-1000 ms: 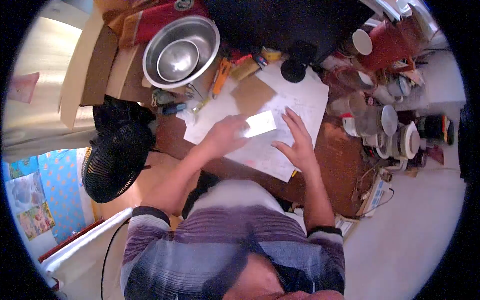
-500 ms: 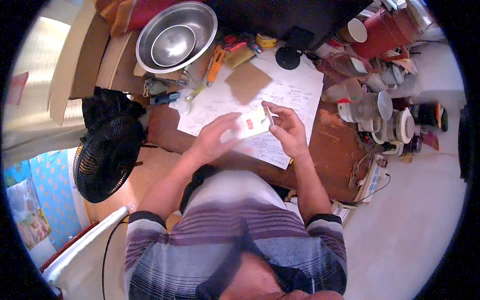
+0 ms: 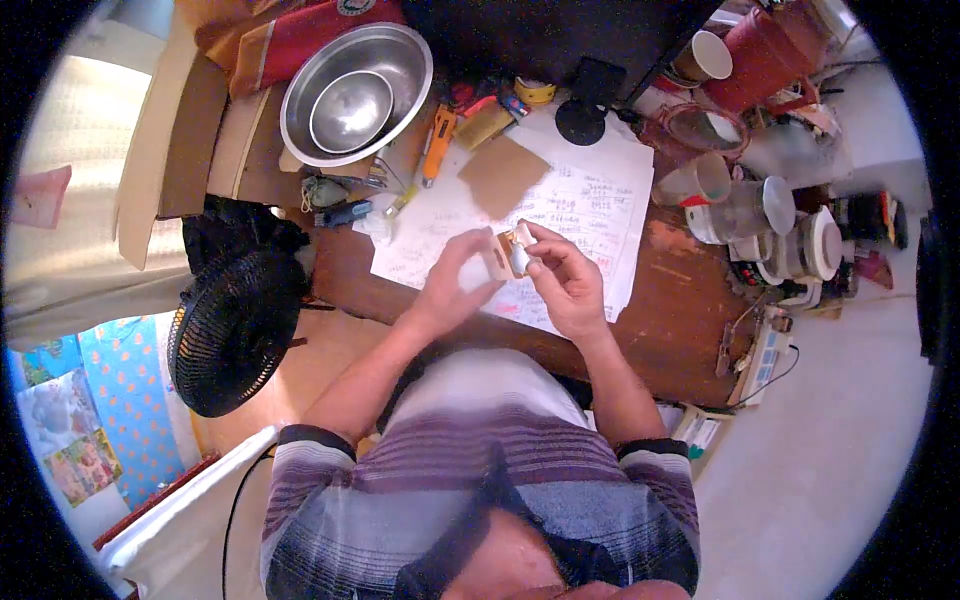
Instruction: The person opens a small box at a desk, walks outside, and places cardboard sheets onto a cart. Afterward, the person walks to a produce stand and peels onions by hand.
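A small white box is held over the written papers, its brownish end turned toward the right. My left hand closes round the box from the left, thumb below and fingers above. At the box's right end, my right hand pinches with thumb and fingertips. A small pale piece shows there between the fingertips; I cannot tell whether it is a flap or something inside the box. Just beyond the hands lies a brown cardboard piece.
Nested steel bowls stand at the back left near an orange utility knife. A black fan is left of the desk. Jars and a red container crowd the right side. A black stand is at the back.
The box has turned, so its red-marked white face no longer shows and its brownish end does. My hands have drawn slightly closer together. The whole view has shifted a little.
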A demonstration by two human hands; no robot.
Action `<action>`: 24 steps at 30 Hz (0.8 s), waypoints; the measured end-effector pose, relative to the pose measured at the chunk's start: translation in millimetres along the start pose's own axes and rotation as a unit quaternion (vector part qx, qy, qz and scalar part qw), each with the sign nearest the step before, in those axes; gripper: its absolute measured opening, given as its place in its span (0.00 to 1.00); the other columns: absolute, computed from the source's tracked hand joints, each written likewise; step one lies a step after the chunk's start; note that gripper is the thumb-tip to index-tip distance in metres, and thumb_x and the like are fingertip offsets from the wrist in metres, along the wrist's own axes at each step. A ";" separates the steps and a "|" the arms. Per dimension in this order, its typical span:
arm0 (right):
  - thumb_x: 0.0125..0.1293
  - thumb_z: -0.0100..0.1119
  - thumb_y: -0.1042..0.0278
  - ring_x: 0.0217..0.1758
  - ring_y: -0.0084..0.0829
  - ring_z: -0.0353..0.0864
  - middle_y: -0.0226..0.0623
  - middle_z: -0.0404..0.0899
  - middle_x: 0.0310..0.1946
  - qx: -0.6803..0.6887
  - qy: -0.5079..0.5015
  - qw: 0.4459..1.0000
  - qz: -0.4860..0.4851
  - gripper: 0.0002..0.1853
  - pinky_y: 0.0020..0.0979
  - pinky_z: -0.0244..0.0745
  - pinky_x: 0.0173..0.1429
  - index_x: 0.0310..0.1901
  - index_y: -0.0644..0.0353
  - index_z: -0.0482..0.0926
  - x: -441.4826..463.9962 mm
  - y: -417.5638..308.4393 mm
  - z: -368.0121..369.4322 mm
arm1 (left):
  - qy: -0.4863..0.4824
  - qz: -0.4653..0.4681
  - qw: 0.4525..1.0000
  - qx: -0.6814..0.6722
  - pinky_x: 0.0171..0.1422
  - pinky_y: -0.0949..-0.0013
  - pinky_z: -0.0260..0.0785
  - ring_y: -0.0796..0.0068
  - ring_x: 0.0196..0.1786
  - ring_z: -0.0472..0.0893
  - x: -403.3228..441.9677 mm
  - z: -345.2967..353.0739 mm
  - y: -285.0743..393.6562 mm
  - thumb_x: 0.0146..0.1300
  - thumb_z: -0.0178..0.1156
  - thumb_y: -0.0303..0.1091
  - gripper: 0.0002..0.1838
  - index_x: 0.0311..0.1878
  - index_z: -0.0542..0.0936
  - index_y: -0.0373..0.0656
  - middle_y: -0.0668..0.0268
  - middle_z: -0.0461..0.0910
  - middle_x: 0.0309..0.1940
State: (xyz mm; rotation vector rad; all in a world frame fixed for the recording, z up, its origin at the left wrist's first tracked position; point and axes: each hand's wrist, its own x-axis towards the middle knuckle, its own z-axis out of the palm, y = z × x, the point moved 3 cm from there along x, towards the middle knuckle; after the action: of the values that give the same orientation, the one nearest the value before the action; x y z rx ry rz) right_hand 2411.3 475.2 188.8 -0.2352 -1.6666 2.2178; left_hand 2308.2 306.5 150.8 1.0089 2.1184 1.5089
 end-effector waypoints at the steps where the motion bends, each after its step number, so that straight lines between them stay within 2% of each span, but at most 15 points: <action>1: 0.70 0.55 0.84 0.67 0.34 0.74 0.53 0.71 0.68 -0.019 0.002 1.000 0.001 0.12 0.35 0.71 0.68 0.53 0.66 0.76 -0.5 0.9 0.2 | 0.009 -0.020 1.000 -0.017 0.74 0.58 0.66 0.56 0.68 0.73 1.3 2.1 1.4 0.50 0.73 0.19 0.41 0.69 0.67 0.40 0.53 0.71 0.63; 2: 0.70 0.55 0.84 0.67 0.34 0.74 0.53 0.70 0.68 -0.037 0.005 0.999 0.001 0.12 0.35 0.71 0.68 0.53 0.66 0.75 -0.9 2.1 0.5 | 0.018 -0.040 0.998 -0.034 0.74 0.58 0.67 0.56 0.67 0.74 2.4 2.2 3.2 0.50 0.73 0.20 0.42 0.70 0.66 0.38 0.53 0.71 0.63; 5: 0.69 0.54 0.85 0.68 0.34 0.74 0.53 0.70 0.69 -0.053 0.012 0.998 -0.030 0.12 0.34 0.73 0.67 0.53 0.67 0.76 -1.4 14.1 -0.5 | 0.009 0.040 0.994 0.100 0.70 0.59 0.71 0.55 0.65 0.76 14.0 -3.3 18.3 0.50 0.73 0.21 0.42 0.71 0.67 0.38 0.52 0.71 0.62; 8: 0.68 0.55 0.86 0.67 0.35 0.76 0.53 0.73 0.67 -0.154 0.014 0.986 -0.062 0.12 0.34 0.75 0.65 0.51 0.67 0.78 1.2 4.9 -1.2 | 0.023 0.074 0.989 0.129 0.66 0.60 0.74 0.55 0.63 0.76 19.9 -4.9 25.3 0.48 0.73 0.21 0.40 0.68 0.71 0.39 0.52 0.71 0.62; 11: 0.64 0.62 0.82 0.58 0.39 0.85 0.54 0.79 0.60 -0.262 0.041 0.957 -0.121 0.11 0.35 0.80 0.60 0.48 0.66 0.81 7.4 -14.9 0.9 | 0.025 0.072 0.991 0.112 0.65 0.60 0.75 0.54 0.62 0.76 22.4 -5.2 22.3 0.47 0.73 0.21 0.39 0.67 0.72 0.41 0.52 0.71 0.62; 14: 0.64 0.62 0.82 0.56 0.40 0.86 0.53 0.80 0.59 -0.219 0.057 0.970 -0.089 0.12 0.35 0.81 0.58 0.49 0.66 0.81 5.9 -8.6 -1.9 | 0.032 0.090 0.990 0.108 0.66 0.60 0.74 0.54 0.64 0.76 23.0 -4.0 20.3 0.48 0.73 0.21 0.39 0.67 0.72 0.41 0.52 0.71 0.63; 17: 0.63 0.62 0.83 0.56 0.40 0.86 0.52 0.81 0.58 -0.185 0.063 0.976 -0.098 0.13 0.34 0.81 0.58 0.50 0.66 0.81 3.0 -3.6 -1.5 | 0.039 0.101 0.989 0.097 0.68 0.60 0.73 0.53 0.67 0.74 21.1 -3.1 17.8 0.48 0.73 0.20 0.39 0.67 0.72 0.41 0.52 0.71 0.65; 20: 0.68 0.56 0.85 0.63 0.35 0.80 0.52 0.78 0.61 -0.179 0.029 0.979 -0.094 0.12 0.34 0.77 0.66 0.53 0.70 0.77 -0.4 -2.8 -1.6 | 0.033 0.097 0.991 0.090 0.72 0.59 0.70 0.52 0.70 0.72 23.1 -4.2 22.7 0.49 0.72 0.19 0.38 0.67 0.72 0.41 0.51 0.71 0.67; 24: 0.69 0.56 0.86 0.63 0.35 0.79 0.51 0.78 0.61 -0.159 0.028 0.983 -0.083 0.13 0.34 0.76 0.66 0.54 0.70 0.77 -2.1 -2.2 0.2 | 0.037 0.099 0.991 0.080 0.73 0.58 0.67 0.51 0.70 0.73 27.7 -4.7 25.5 0.48 0.74 0.20 0.37 0.64 0.73 0.41 0.51 0.73 0.65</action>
State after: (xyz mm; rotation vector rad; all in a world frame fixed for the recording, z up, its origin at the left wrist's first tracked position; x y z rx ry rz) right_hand 2413.6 474.8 190.8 -0.2263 -1.9296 1.8028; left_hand 2295.1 327.8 179.2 1.2714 2.2779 1.5057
